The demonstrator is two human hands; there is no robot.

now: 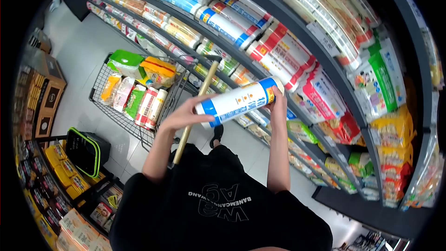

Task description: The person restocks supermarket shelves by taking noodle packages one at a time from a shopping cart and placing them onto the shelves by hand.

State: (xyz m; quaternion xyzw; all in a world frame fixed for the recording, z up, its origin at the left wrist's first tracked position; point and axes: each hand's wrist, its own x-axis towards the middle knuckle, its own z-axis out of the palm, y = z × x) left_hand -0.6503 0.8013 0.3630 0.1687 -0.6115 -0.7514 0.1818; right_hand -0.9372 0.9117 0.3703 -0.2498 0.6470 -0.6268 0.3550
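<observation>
Both my hands hold a white and blue cylindrical roll pack (239, 101) with printed lettering, tilted up to the right in front of my body. My left hand (188, 114) grips its lower left end, thumb along the near side. At the upper right end, my right hand (277, 105) is wrapped round the pack. Below it runs the gold-coloured handle bar (197, 107) of a wire shopping cart (100, 81). In the cart lie a green pack (126, 63), a yellow-orange pack (159, 71), and red and white rolls (147, 107) among other bagged goods.
Shelves on the right carry similar roll packs (226, 24), red and white packs (282, 52) and bagged wipes or tissue (378, 76). A black basket with a green rim (96, 153) stands at left, near shelves of yellow boxes (69, 172). Grey floor tiles (83, 65) lie beyond the cart.
</observation>
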